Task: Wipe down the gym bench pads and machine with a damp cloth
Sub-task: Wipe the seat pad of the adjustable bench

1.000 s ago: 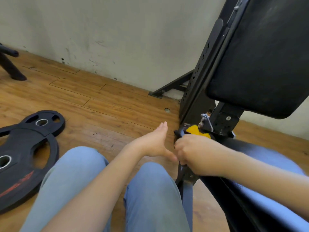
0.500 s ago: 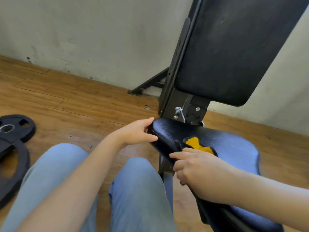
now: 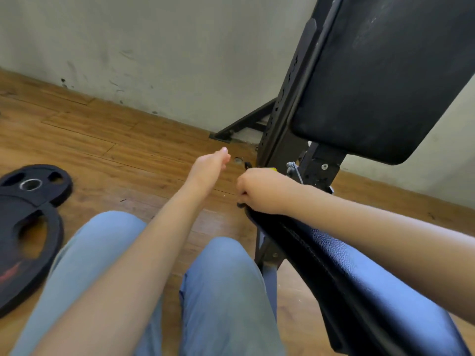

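Floor [image 3: 123, 140]: wooden planks, beneath the seat pad.
Back pad [image 3: 380, 80]: black, tilted upright above the seat pad.
Seat pad [image 3: 359, 278]: black.
Weight plates [image 3: 28, 217]: on the floor, well left of the seat pad.
Right hand [image 3: 264, 190]: fist curled at the seat pad's far end, gripping the cloth.
Left hand [image 3: 209, 164]: fingers straight, holding nothing, just left of the seat pad's far end.
Cloth [image 3: 273, 169]: yellow sliver showing above the right hand.

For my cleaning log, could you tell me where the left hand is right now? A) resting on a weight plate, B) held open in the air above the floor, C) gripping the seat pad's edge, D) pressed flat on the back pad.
B: the left hand is stretched out with straight fingers over the floor, touching nothing.
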Motion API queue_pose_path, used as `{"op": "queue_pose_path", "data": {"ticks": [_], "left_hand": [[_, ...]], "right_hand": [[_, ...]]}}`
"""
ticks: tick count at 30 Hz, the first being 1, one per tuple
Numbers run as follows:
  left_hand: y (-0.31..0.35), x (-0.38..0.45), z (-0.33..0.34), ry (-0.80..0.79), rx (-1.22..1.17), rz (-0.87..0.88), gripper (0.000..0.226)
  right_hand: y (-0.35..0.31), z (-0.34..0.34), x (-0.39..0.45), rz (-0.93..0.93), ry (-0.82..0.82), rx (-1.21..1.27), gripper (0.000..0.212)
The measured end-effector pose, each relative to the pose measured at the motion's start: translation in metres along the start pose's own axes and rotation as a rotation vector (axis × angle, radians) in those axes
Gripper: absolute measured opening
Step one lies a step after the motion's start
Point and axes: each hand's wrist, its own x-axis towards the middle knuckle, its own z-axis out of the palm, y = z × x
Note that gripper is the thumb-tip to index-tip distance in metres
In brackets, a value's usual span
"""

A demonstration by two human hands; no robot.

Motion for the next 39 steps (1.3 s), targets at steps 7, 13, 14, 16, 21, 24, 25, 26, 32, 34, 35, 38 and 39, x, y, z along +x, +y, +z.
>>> {"op": "queue_pose_path", "data": {"ticks": [7, 13, 14, 16, 21, 24, 25, 26, 32, 34, 35, 38, 39], "left_hand": [[-0.003, -0.011, 0.011, -0.071, 0.005, 0.032, 0.044], [0.001, -0.019, 0.01, 0.043, 0.07, 0.222, 0.034], [0.001, -0.019, 0.009, 0.048, 0.069, 0.227, 0.034], [0.001, -0.019, 0.009, 0.063, 0.071, 0.227, 0.033], [-0.002, -0.024, 0.017, -0.003, 0.242, 0.308, 0.033], [-0.007, -0.023, 0.023, -0.057, 0.305, 0.335, 0.033], [-0.01, -0.022, 0.024, -0.071, 0.327, 0.333, 0.033], [-0.012, -0.02, 0.025, -0.083, 0.355, 0.329, 0.033], [-0.02, -0.017, 0.031, -0.081, 0.495, 0.373, 0.035], [-0.021, -0.021, 0.035, -0.08, 0.611, 0.482, 0.038], [-0.022, -0.023, 0.037, -0.09, 0.686, 0.549, 0.04], [-0.025, -0.03, 0.048, -0.184, 0.847, 0.706, 0.061], [-0.026, -0.031, 0.051, -0.212, 0.847, 0.733, 0.065]], "right_hand": [[0.01, 0.005, -0.026, -0.079, 0.014, 0.397, 0.015], [0.033, 0.005, 0.036, 0.193, 0.001, 0.452, 0.023], [0.044, 0.009, 0.036, 0.259, 0.014, 0.498, 0.026], [0.069, 0.022, 0.027, 0.38, 0.081, 0.641, 0.03], [0.11, 0.057, -0.033, 0.471, 0.289, 0.779, 0.024], [0.125, 0.069, -0.074, 0.535, 0.344, 0.791, 0.017], [0.134, 0.074, -0.084, 0.574, 0.346, 0.776, 0.017], [0.144, 0.081, -0.095, 0.611, 0.343, 0.751, 0.02], [0.191, 0.094, -0.123, 0.869, 0.205, 0.66, 0.043], [0.191, 0.09, -0.121, 0.911, 0.133, 0.63, 0.037], [0.188, 0.089, -0.121, 0.892, 0.119, 0.603, 0.031], [0.179, 0.096, -0.136, 0.799, 0.247, 0.62, 0.02], [0.18, 0.101, -0.145, 0.793, 0.322, 0.71, 0.024]]}}
